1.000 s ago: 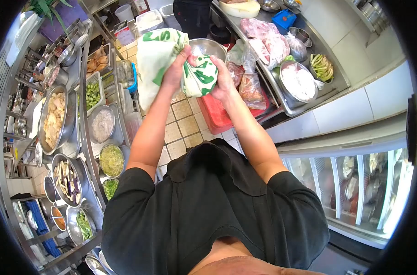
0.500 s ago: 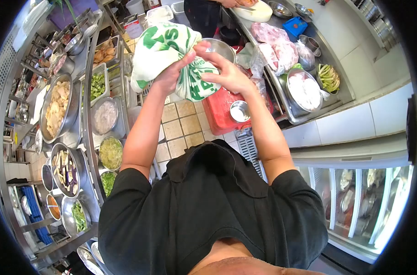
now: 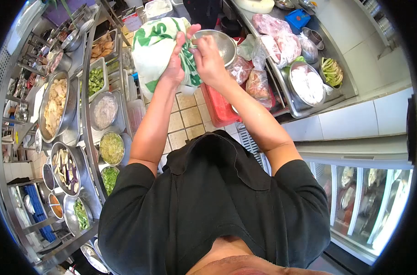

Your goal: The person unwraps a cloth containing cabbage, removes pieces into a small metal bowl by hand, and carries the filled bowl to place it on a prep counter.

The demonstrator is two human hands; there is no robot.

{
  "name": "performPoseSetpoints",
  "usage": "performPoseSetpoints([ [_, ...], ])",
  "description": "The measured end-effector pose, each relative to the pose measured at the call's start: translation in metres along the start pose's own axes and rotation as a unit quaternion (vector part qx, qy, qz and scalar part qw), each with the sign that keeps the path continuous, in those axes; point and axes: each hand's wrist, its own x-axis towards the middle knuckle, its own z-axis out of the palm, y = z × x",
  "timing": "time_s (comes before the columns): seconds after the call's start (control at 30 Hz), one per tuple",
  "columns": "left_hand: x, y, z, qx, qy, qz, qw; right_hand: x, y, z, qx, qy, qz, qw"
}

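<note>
A bulging white bag with green print (image 3: 152, 52) hangs in front of me, its gathered end towards the right. My left hand (image 3: 175, 64) is closed around the bag's neck, thumb and fingertips pointing up. Close beside it, my right hand (image 3: 210, 59) has its fingers curled in and grips the gathered end. What the bag contains is hidden. Just behind my right hand stands a metal bowl (image 3: 226, 46), partly covered by it. Below the hands lies a red plastic tub or lid (image 3: 217, 110).
Steel shelving on the left carries bowls of pale meat pieces (image 3: 56, 107), cut eggplant (image 3: 65, 167) and chopped greens (image 3: 111, 178). At right, a steel counter holds bagged meat (image 3: 286, 43) and a bowl of white food (image 3: 307, 85). A glass-door fridge (image 3: 364, 197) stands lower right. Another person's dark clothing (image 3: 201, 11) shows at the top.
My right hand has gone from spread fingers to a closed grip on the bag's gathered end. The bag has shifted slightly left, and the small metal cup on the red plastic is now mostly hidden.
</note>
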Motion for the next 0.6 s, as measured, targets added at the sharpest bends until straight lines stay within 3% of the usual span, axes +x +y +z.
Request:
performPoseSetpoints([
  [0.07,0.002,0.004,-0.012,-0.133,-0.020,-0.040,0.990,0.001,0.009,-0.001,0.208,-0.014,0.107,0.972],
  [0.13,0.003,0.004,-0.033,-0.224,-0.069,-0.053,0.971,0.007,0.021,-0.022,0.539,-0.069,0.177,0.820],
  [0.17,-0.004,0.008,-0.007,-0.169,0.039,-0.023,0.985,0.007,0.019,-0.033,0.483,-0.120,0.176,0.849],
  [0.2,-0.004,0.006,-0.011,-0.144,0.031,-0.019,0.989,0.006,0.014,-0.043,0.423,-0.169,0.176,0.873],
  [0.23,-0.005,0.003,-0.012,-0.120,0.022,-0.016,0.992,0.009,0.004,-0.049,0.223,-0.245,0.120,0.936],
  [0.27,-0.004,-0.001,-0.012,-0.098,0.012,-0.013,0.995,0.010,-0.001,-0.054,0.011,-0.310,0.057,0.949],
  [0.43,-0.003,-0.024,-0.015,-0.138,-0.011,-0.045,0.989,0.016,-0.020,-0.049,-0.014,-0.364,0.137,0.921],
  [0.53,-0.003,-0.037,-0.011,-0.137,-0.045,-0.048,0.988,0.011,-0.011,-0.045,-0.014,-0.321,0.190,0.928],
  [0.57,-0.004,-0.035,-0.005,-0.055,0.010,-0.096,0.994,0.002,-0.003,-0.037,-0.023,-0.213,0.104,0.971],
  [0.6,-0.002,-0.030,0.002,0.095,-0.053,-0.037,0.993,-0.001,0.005,-0.040,-0.002,-0.239,0.125,0.963],
])
